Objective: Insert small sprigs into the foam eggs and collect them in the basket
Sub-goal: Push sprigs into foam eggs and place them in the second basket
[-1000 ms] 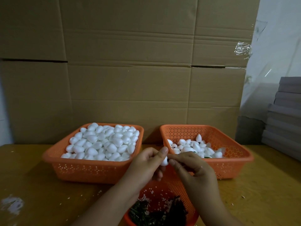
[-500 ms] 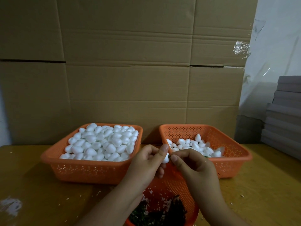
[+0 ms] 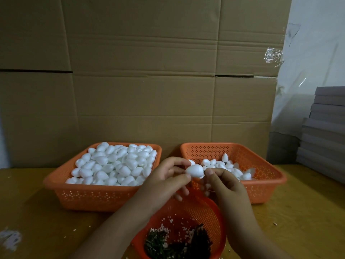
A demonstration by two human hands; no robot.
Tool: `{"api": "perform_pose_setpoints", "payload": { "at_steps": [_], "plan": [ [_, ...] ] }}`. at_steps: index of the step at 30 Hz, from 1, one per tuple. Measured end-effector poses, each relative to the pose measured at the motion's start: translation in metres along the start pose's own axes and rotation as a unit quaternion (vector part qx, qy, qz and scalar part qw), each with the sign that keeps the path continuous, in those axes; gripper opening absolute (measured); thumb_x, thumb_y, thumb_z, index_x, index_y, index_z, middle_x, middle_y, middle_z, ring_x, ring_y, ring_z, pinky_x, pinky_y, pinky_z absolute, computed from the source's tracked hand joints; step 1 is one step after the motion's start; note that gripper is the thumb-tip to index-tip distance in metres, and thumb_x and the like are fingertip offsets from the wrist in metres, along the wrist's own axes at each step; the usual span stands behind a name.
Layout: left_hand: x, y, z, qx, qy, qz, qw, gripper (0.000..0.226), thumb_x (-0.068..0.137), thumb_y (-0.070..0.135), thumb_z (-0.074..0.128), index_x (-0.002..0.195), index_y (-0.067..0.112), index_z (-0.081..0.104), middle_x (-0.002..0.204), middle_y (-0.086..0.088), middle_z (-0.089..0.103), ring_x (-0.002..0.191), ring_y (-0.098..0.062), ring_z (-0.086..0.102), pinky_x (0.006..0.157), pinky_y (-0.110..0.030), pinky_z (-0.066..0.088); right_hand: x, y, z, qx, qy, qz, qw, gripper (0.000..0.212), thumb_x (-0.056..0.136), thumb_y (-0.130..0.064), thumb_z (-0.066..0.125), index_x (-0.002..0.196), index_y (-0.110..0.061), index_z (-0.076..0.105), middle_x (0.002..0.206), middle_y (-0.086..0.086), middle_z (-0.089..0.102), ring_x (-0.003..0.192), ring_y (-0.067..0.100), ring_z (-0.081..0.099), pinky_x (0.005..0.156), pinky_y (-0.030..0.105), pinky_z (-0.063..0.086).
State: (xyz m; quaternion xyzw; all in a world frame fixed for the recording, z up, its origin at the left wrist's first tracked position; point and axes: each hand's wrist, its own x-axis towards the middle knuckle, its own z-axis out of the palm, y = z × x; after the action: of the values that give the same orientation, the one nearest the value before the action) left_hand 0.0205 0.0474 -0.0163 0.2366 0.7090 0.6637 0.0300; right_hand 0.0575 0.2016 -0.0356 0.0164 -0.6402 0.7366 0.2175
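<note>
Left fingers: thumb and fingertips (image 3: 183,177) are pinching the blunt end of one foam egg (image 3: 194,170); the lower fingers are curling loosely beneath.
Right fingers: thumb and forefinger (image 3: 209,172) are pressing together at the egg's right tip, on something small and dark, too small to identify.
Egg axis: the long axis is lying roughly level, running left to right; which end is narrower is hard to tell.
Egg position: it is hanging in the air between the left hand (image 3: 166,182) and the right hand (image 3: 226,186), above the gap between the two square baskets and over the far rim of the round basket.
Round basket (image 3: 214,215): it is sitting nearest the person, holding dark green sprigs (image 3: 177,243) and white crumbs.
Right basket (image 3: 268,186): it is holding a low layer of white eggs (image 3: 224,164), one standing point up.
Left basket (image 3: 104,197): it is heaped with plain white eggs (image 3: 113,164).
Table (image 3: 33,212): yellow-brown wood, carrying all three baskets and scattered white flecks.
Background: a cardboard wall (image 3: 145,86) is standing behind; grey stacked sheets (image 3: 324,131) are showing far right.
</note>
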Motion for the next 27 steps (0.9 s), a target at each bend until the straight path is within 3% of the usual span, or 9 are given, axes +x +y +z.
{"api": "perform_pose_setpoints", "payload": {
  "at_steps": [4,11,16,19,23,27],
  "plan": [
    [0.0,0.0,0.0,0.057,-0.014,0.023,0.998,0.035,0.087,0.002,0.065,0.11,0.028,0.062,0.106,-0.003,0.066,0.071,-0.01,0.063,0.063,-0.023,0.052,0.0,-0.001,0.0,0.019,-0.002,0.006,1.0,0.032,0.091,-0.025,0.061,0.077,0.004,0.062,0.063,0.005,0.059,0.06,0.014,0.052,0.065,0.03,0.045],
    [0.0,-0.004,-0.001,0.11,-0.039,0.074,0.99,0.031,0.083,0.018,0.076,0.103,0.039,0.064,0.106,0.013,0.067,0.078,-0.001,0.063,0.072,-0.018,0.05,0.0,0.001,-0.001,0.009,-0.017,0.009,1.0,0.038,0.091,-0.026,0.061,0.072,0.007,0.059,0.059,0.006,0.056,0.058,0.014,0.051,0.059,0.024,0.045],
    [0.003,-0.008,-0.002,0.161,-0.016,0.069,0.984,0.026,0.075,0.039,0.071,0.1,0.043,0.064,0.105,0.01,0.067,0.084,-0.008,0.066,0.082,-0.034,0.056,0.0,0.003,0.0,-0.027,-0.016,-0.025,0.999,0.037,0.092,-0.027,0.059,0.066,0.0,0.06,0.058,0.006,0.056,0.057,0.013,0.051,0.06,0.026,0.045],
    [0.004,-0.01,-0.004,0.211,-0.003,0.08,0.974,0.024,0.077,0.041,0.073,0.099,0.045,0.063,0.102,0.018,0.067,0.091,-0.001,0.064,0.08,-0.026,0.051,-0.001,0.004,0.0,-0.061,-0.018,-0.073,0.995,0.033,0.093,-0.026,0.057,0.065,-0.011,0.063,0.058,0.003,0.056,0.059,0.012,0.051,0.065,0.031,0.043],
    [0.005,-0.012,-0.006,0.248,0.032,0.108,0.962,0.019,0.08,0.035,0.075,0.095,0.041,0.065,0.096,0.015,0.064,0.086,0.001,0.058,0.074,-0.016,0.042,-0.004,0.003,0.002,-0.121,-0.031,-0.146,0.981,0.028,0.096,-0.021,0.056,0.074,-0.031,0.071,0.074,-0.007,0.068,0.072,0.001,0.06,0.066,0.016,0.046],
    [0.005,-0.011,-0.005,0.173,0.03,0.079,0.981,0.016,0.083,0.029,0.076,0.094,0.034,0.065,0.094,0.013,0.069,0.084,-0.004,0.064,0.074,-0.019,0.049,-0.006,0.003,0.003,-0.138,-0.031,-0.168,0.976,0.023,0.097,-0.025,0.056,0.087,-0.039,0.071,0.088,-0.012,0.071,0.088,0.003,0.064,0.073,0.012,0.047]
  ]
}}
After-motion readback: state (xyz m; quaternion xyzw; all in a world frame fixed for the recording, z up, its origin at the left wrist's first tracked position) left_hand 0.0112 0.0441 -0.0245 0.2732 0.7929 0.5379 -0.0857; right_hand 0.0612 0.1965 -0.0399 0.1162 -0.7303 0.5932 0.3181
